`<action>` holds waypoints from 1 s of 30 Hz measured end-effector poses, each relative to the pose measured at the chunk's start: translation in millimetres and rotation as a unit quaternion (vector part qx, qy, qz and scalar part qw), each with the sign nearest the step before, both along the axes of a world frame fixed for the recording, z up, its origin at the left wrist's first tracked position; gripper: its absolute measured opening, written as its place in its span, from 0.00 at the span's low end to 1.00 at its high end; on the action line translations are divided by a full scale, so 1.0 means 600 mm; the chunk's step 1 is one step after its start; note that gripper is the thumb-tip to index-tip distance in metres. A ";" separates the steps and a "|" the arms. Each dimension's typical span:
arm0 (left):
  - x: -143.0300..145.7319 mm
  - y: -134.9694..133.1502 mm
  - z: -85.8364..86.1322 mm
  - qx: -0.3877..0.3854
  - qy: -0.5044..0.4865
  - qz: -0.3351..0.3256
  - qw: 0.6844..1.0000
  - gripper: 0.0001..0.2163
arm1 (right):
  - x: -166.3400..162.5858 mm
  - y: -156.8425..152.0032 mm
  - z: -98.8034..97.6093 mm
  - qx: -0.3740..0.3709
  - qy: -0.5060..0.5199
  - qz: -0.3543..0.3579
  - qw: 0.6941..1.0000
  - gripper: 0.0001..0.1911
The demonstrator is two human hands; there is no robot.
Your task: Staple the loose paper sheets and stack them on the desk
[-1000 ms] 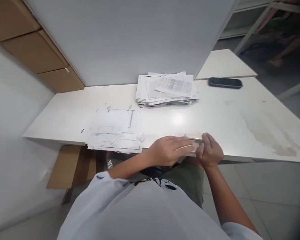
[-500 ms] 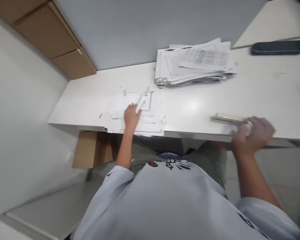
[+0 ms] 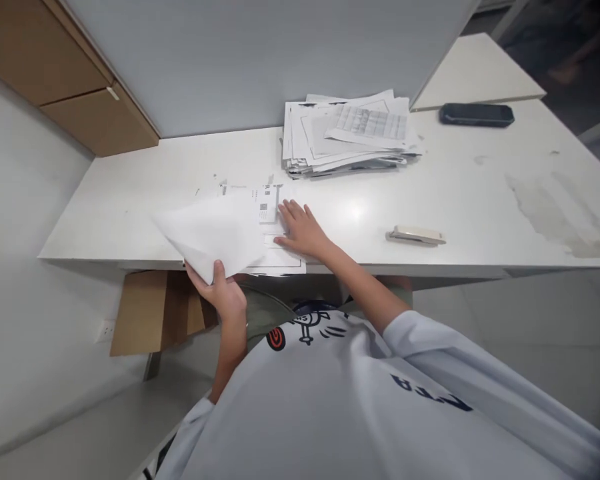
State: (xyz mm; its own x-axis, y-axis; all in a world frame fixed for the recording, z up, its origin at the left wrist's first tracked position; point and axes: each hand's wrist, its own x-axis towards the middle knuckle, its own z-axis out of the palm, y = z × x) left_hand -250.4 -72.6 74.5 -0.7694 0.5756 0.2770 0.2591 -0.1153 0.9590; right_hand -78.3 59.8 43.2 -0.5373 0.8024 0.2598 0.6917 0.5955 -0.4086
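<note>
My left hand [image 3: 220,290] grips the near edge of a white sheet of paper [image 3: 215,230], thumb on top and fingers under it. The sheet is lifted and bent over at the left. Beneath it lie printed papers [image 3: 280,260] that reach slightly past the table's front edge. Flat on those papers rests my right hand [image 3: 303,230], fingers spread, holding nothing. A cream-coloured stapler [image 3: 416,235] lies on the table to the right of my right hand, apart from it.
A thick stack of papers [image 3: 350,137] stands at the back of the white table [image 3: 350,233], against a grey panel. A dark oblong case [image 3: 477,115] lies at the back right. Cardboard boxes [image 3: 140,313] are below the table and at the upper left.
My right hand has let go of the stapler and moved left onto the papers. My left hand has come to the papers' near edge and raised a sheet. The view has shifted.
</note>
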 end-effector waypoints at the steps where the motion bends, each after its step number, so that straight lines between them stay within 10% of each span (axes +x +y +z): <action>1: -0.004 -0.019 0.005 0.010 -0.043 -0.034 0.998 0.29 | -0.020 0.009 0.000 -0.007 -0.017 0.002 1.000 0.36; 10: -0.005 -0.129 -0.031 0.002 -0.450 0.005 0.893 0.16 | -0.001 -0.081 0.002 0.209 0.078 -0.079 0.972 0.12; 20: 0.149 -0.069 -0.028 -0.017 -0.473 -0.087 0.877 0.18 | 0.149 -0.291 0.040 0.245 0.278 -0.152 0.916 0.24; 30: 0.287 -0.032 -0.027 -0.055 -0.467 -0.286 0.835 0.27 | 0.238 -0.275 -0.045 0.178 0.210 -0.154 0.949 0.19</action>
State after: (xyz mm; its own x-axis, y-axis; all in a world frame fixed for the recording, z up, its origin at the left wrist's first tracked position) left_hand -78.2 -91.8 58.2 -0.2097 0.9055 -0.3689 -0.6748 0.1390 0.7248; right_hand 64.3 -105.1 16.3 -0.0816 0.7258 0.6831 0.6763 0.5437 -0.4969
